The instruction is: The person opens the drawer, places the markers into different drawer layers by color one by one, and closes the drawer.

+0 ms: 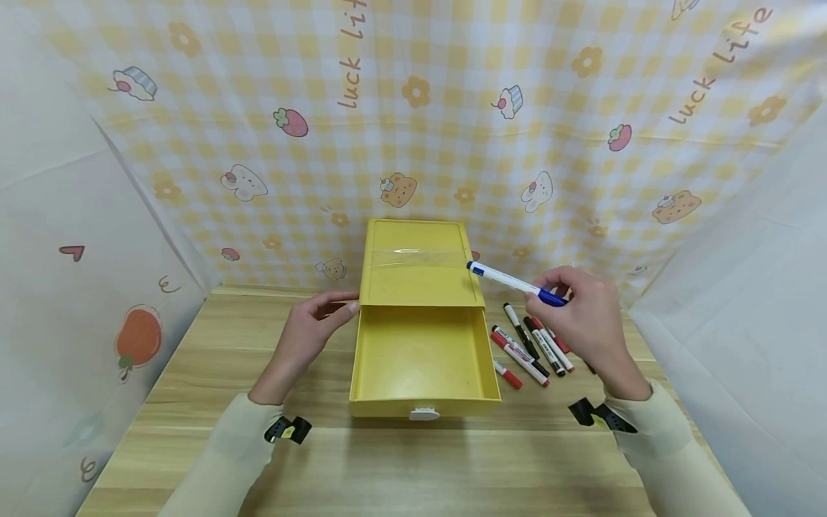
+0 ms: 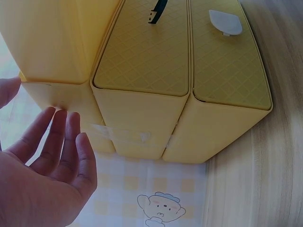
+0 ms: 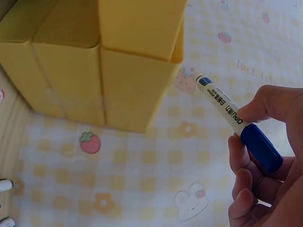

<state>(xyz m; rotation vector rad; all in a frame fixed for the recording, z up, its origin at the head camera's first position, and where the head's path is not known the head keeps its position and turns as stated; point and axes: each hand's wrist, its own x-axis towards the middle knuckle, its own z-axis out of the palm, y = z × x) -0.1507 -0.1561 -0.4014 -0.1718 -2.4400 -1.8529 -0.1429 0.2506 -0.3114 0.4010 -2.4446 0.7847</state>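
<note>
My right hand (image 1: 586, 319) pinches a white marker with a blue cap (image 1: 507, 278) between thumb and fingers. It is raised to the right of a yellow drawer unit (image 1: 416, 283), the marker's blue-ended tip pointing left toward the unit. In the right wrist view, dark lettering runs along the marker's barrel (image 3: 222, 104). The unit's top drawer (image 1: 388, 408) is pulled out, a white knob (image 1: 423, 414) on its front. At the unit's left side, my left hand (image 1: 309, 336) has its fingers extended at the upper wall; in the left wrist view the fingertips (image 2: 59, 113) appear to touch it.
Several black- and red-capped markers (image 1: 520, 355) lie on the wooden table (image 1: 413, 467) right of the unit, below my right hand. Two lower drawers (image 2: 142, 52) are closed. Clear tape (image 1: 413, 257) crosses the unit's top. A yellow checked cloth (image 1: 452, 143) hangs close behind.
</note>
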